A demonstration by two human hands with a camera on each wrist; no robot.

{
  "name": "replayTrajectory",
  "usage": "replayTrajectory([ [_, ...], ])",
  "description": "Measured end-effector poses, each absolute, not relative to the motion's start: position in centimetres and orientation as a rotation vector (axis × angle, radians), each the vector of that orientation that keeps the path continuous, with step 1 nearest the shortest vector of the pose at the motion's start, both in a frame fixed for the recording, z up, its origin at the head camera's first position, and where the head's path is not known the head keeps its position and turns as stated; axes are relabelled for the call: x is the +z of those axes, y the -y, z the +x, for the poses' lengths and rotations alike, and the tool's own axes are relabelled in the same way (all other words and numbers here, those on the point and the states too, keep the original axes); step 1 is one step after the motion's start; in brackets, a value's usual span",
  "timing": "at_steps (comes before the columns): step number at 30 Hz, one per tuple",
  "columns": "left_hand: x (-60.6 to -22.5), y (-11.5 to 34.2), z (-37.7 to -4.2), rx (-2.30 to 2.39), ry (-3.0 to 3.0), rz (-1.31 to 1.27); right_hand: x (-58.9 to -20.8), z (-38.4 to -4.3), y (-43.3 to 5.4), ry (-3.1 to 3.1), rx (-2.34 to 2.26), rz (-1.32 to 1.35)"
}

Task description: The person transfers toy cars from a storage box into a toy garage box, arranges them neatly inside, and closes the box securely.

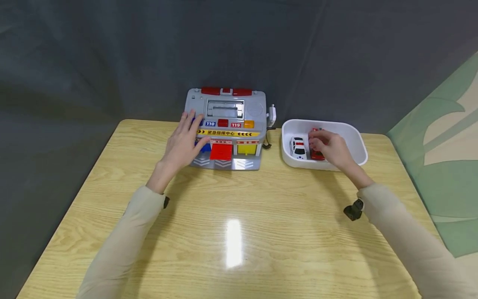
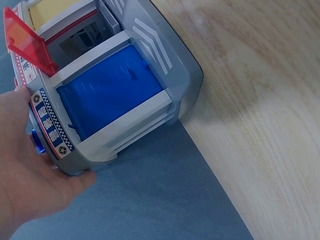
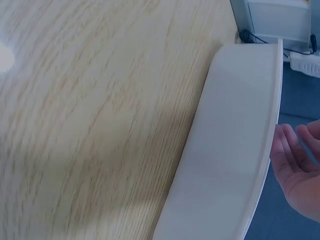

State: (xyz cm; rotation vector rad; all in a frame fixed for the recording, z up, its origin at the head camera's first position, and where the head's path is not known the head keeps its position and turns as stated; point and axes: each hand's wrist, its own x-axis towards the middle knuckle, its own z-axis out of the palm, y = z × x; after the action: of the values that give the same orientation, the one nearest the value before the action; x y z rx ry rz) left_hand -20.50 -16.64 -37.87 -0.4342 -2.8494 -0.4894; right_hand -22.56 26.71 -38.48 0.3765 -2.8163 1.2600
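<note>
My left hand (image 1: 182,143) rests on the left part of a grey toy emergency station (image 1: 255,109), fingers spread over the roof and thumb at the front edge. In the left wrist view, its blue door (image 2: 110,92) is closed, while the red door (image 2: 27,42) beside it stands swung up. My right hand (image 1: 333,150) reaches over the white bin (image 1: 351,137), its bent fingers above a red toy car (image 1: 317,155) and partly covering it. A white toy car (image 1: 298,148) lies left of the red one. The right wrist view hides both cars behind the bin wall.
The station's yellow door (image 1: 247,149) is closed. A white handle-like part (image 1: 272,115) and a dark cord (image 1: 267,145) are at its right side. Behind the wooden table (image 1: 194,224) hangs a dark curtain (image 1: 231,45); a green patterned cloth (image 1: 444,166) is at the right.
</note>
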Motion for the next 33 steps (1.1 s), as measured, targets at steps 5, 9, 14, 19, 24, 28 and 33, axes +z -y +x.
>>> replayTrajectory([
  [5, -37.8, 16.5, -20.4, -0.497, 2.845, -0.435, -38.5, -22.9, -28.1, 2.837, 1.301, 0.328],
  [9, -37.8, 16.4, -20.4, -0.49, 2.856, -0.433, -38.4, -22.7, -29.3, 2.853, 1.373, 0.267],
  [14, -37.9, 16.3, -20.5, -0.499, 2.86, -0.434, -38.1, -22.9, -30.7, 2.853, 1.603, 0.136],
  [19, -38.0, 16.5, -20.5, -0.493, 2.853, -0.429, -37.8, -23.4, -31.6, 2.805, 1.961, -0.029],
  [24, -38.2, 16.5, -20.5, -0.498, 2.853, -0.429, -37.6, -24.0, -31.9, 2.841, 2.123, -0.176],
  [28, -38.3, 16.4, -20.5, -0.504, 2.845, -0.425, -37.6, -24.4, -31.8, 2.861, 2.164, -0.215],
  [33, -38.3, 16.4, -20.6, -0.51, 2.839, -0.428, -38.1, -24.9, -31.4, 2.933, 2.13, -0.271],
])
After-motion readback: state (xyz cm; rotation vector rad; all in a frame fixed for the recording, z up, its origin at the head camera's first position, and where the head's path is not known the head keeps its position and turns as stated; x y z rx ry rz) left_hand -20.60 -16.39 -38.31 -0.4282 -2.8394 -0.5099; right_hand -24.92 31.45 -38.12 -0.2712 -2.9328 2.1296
